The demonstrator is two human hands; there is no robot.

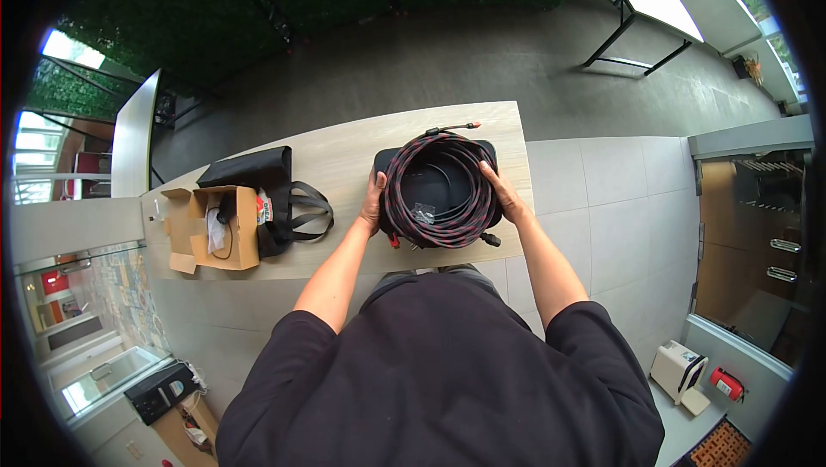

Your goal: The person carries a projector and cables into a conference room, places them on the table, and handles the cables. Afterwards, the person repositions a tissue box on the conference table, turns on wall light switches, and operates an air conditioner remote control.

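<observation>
A thick coil of black-and-red braided cable (pixel 396 200) lies on top of a black case or tray (pixel 426 183) near the right end of the table. One red-tipped connector (pixel 472 125) points out at the top of the coil, and a black plug (pixel 490 240) sticks out at the lower right. A small clear plastic bag (pixel 422 213) shows inside the loop. My left hand (pixel 372 201) grips the coil's left side and my right hand (pixel 506 193) its right side, thumbs towards the top. Whether the fingers underneath also hold the case is hidden.
Left of the coil on the wooden table (pixel 344 144) stand an open cardboard box (pixel 245 226) with a cable and plastic inside, and a black bag (pixel 275 176) with its handles towards me. The table's right edge is close to my right hand. Tiled floor (pixel 559 183) lies beyond it.
</observation>
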